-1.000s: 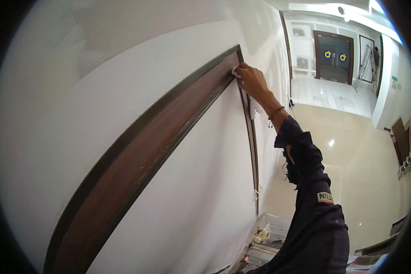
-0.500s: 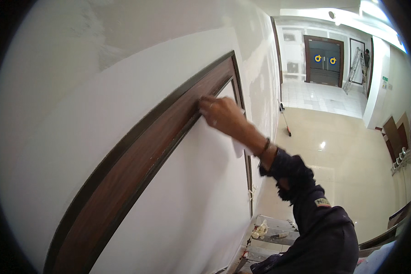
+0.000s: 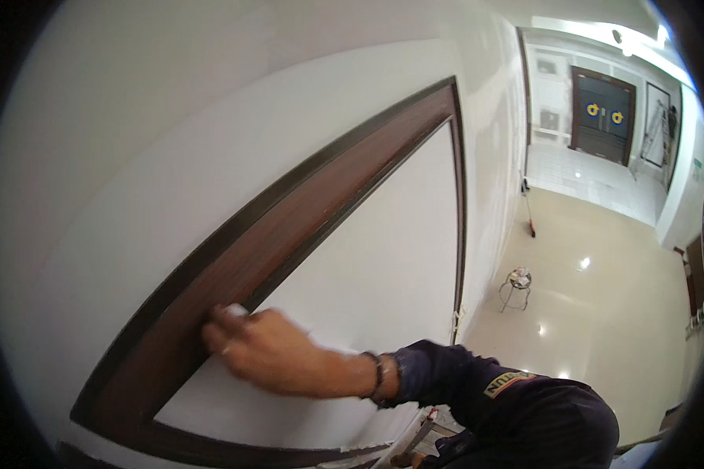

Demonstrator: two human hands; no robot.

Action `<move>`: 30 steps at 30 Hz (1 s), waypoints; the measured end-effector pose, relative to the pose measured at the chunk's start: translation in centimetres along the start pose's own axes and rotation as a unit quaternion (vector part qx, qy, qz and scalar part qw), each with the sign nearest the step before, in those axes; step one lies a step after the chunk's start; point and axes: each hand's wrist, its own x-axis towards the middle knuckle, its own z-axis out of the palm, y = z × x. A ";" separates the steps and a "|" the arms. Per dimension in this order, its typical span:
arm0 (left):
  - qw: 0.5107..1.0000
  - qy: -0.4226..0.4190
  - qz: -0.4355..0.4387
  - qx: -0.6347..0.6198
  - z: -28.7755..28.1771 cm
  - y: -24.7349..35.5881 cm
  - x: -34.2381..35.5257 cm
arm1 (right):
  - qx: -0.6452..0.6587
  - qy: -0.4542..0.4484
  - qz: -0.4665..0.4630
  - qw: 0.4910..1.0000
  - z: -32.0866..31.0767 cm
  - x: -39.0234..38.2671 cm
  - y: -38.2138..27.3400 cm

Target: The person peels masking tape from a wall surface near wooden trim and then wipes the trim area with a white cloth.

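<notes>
My right hand (image 3: pixel 262 352) reaches across from the lower right, its fingers curled against the brown wooden frame (image 3: pixel 250 254) on the wall. A bit of a white wad (image 3: pixel 236 310) shows at the fingertips. It looks like cloth or paper, but the hand hides most of it. The frame has dark raised edges around a reddish-brown band and borders a white panel (image 3: pixel 368 258). At the bottom edge, a brownish patch (image 3: pixel 405 460) beside dark fabric may be part of my left hand, its fingers not readable.
Part of a stepladder (image 3: pixel 438 428) shows below my forearm. On the glossy floor stand a small stool (image 3: pixel 516 288) with things on it and, farther off, a long-handled tool (image 3: pixel 530 215). At the far end are dark double doors (image 3: pixel 605 117) and a person (image 3: pixel 672 125) by another ladder.
My right hand has slid down and left along the frame's band, toward its near corner. The view has shifted, and the stool on the floor now shows.
</notes>
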 end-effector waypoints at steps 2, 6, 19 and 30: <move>0.999 0.019 -0.003 -0.032 0.4 1.5 -0.3 | 0.135 -0.064 -0.057 0.987 3.9 1.2 -3.7; 0.963 0.242 -0.113 0.044 2.0 -1.2 -7.2 | 0.644 -0.020 -0.138 0.752 7.0 -0.1 -12.8; 0.875 -0.033 -0.476 0.082 4.6 3.4 -19.6 | 0.309 -0.374 0.208 0.849 11.2 -23.1 -2.9; 0.879 -0.374 -0.216 -0.203 15.5 10.5 -4.0 | 0.641 -0.080 0.482 0.593 4.4 -34.2 1.2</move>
